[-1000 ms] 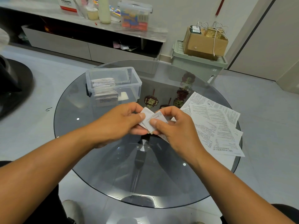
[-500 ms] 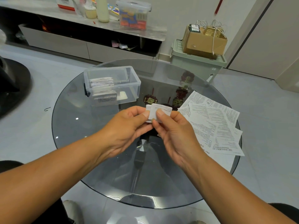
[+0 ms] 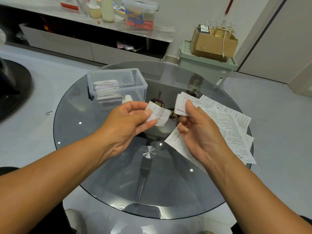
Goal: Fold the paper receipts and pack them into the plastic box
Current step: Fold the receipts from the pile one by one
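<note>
My left hand (image 3: pixel 130 122) pinches a small folded receipt (image 3: pixel 159 115) between thumb and fingers above the middle of the round glass table (image 3: pixel 101 157). My right hand (image 3: pixel 200 132) holds a second folded receipt (image 3: pixel 180 104) under its thumb, a little to the right. A clear plastic box (image 3: pixel 116 86) stands open at the table's far left, with several folded receipts (image 3: pixel 106 86) stacked inside. Unfolded receipts (image 3: pixel 233 125) lie spread on the table's right side, partly under my right hand.
A low cabinet (image 3: pixel 94 39) with bottles and a lidded container (image 3: pixel 140 13) runs along the back wall. A pale green bin (image 3: pixel 206 65) bearing a cardboard box (image 3: pixel 214 43) stands behind the table. A dark chair base (image 3: pixel 11 88) sits at left.
My hands, which were together on the folded paper, have moved apart. Each now holds its own folded piece, the right one lifted up and to the right.
</note>
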The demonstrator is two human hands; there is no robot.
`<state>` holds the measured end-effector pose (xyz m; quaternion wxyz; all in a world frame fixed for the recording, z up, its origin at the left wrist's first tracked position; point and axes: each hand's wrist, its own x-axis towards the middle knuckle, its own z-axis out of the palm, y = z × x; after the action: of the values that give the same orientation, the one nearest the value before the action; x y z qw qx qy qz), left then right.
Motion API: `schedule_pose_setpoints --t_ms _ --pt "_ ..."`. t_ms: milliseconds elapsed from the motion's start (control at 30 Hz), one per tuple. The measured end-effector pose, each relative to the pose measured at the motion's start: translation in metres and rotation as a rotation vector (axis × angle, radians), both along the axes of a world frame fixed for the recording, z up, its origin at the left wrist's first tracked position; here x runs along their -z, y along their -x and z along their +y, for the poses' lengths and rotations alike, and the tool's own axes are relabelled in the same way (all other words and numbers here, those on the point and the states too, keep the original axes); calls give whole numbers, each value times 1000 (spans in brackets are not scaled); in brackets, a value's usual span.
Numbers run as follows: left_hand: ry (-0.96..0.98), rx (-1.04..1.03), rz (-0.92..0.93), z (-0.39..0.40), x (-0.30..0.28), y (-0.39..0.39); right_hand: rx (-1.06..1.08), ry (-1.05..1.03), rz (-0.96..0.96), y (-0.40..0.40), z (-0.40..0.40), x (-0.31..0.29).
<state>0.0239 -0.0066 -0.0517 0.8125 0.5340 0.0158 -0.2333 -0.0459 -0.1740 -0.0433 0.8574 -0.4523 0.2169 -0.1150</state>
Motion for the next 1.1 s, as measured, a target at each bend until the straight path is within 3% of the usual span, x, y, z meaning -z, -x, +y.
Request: schedule_pose_setpoints --t_ms 133,367,567,733,833,967,1100 --pt "81 40 40 -1 -4 3 -119 104 -56 3 6 2" --pt "9 247 -38 -2 -7 10 -20 749 20 9 11 13" --pt "-363 279 -430 2 7 9 -107 1064 49 7 11 19" --pt "-597 325 -630 7 14 9 -183 1732 -11 10 8 20" --pt "-828 358 -798 8 21 13 -278 1980 17 5 14 24" --pt "-989 327 -979 12 11 15 -343 1933 89 -1 16 19" --pt "-1260 -14 -1386 37 -22 -21 -283 1710 75 -2 10 10"
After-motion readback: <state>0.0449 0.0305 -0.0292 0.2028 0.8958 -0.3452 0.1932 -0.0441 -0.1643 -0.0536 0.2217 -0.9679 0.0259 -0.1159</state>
